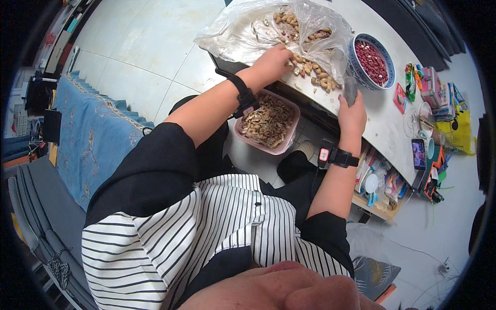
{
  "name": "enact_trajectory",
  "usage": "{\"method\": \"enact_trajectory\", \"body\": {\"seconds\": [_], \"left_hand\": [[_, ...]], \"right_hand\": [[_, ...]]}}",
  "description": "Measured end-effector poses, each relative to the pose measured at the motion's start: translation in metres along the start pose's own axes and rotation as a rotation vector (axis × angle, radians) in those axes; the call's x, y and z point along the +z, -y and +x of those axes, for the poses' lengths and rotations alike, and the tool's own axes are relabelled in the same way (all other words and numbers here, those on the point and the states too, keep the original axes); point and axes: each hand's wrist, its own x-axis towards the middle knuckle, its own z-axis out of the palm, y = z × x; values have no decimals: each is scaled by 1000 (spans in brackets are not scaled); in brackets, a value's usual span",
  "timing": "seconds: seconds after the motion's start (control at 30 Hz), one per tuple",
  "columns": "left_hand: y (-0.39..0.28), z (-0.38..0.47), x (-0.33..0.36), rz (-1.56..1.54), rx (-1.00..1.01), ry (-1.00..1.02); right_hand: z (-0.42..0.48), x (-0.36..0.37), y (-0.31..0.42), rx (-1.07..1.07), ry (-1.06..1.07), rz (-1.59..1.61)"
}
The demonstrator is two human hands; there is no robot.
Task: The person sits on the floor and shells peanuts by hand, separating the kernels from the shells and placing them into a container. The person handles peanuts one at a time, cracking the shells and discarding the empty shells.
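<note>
My left hand (273, 64) rests at the near edge of a white table, its fingertips among unshelled peanuts (306, 66); whether they pinch one is hidden. My right hand (353, 114) grips a grey, rounded, stone-like tool (350, 91), upright beside the peanut pile. A clear plastic bag (240, 33) lies spread on the table with more peanuts in and under its folds. To the right stands a blue-and-white bowl (352, 66) of red-skinned peanut kernels (371, 63). Below the table edge, between my legs, a pink plastic tub (248, 142) holds broken peanut shells (267, 122).
A phone (419, 154), a mug (430, 147), a pink case (431, 87) and a yellow bag (461, 128) crowd the table's right end. An open drawer (372, 207) full of small items juts out below. A blue cloth (83, 135) covers something at the left.
</note>
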Motion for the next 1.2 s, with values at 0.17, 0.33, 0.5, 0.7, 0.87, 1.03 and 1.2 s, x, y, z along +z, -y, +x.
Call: {"method": "enact_trajectory", "body": {"seconds": [0.17,0.33,0.5,0.7,0.87,1.03,1.2], "left_hand": [[10,2,-13,92,-166,-25],[-1,-5,-21,58,-207,84],[-5,-4,-16,54,-219,129],[-18,-8,-9,-40,-201,317],[-26,-11,4,-253,-269,430],[-46,-17,24,-1024,-773,628],[-55,-21,49,-1478,-1147,604]], "right_hand": [[15,14,-26,-3,-1,-205],[21,25,-22,-3,-7,-165],[14,12,0,102,-81,-295],[11,9,-8,-8,-34,6],[14,42,2,-122,-115,-106],[21,56,-8,-146,-92,-133],[-2,38,24,-20,121,467]]}}
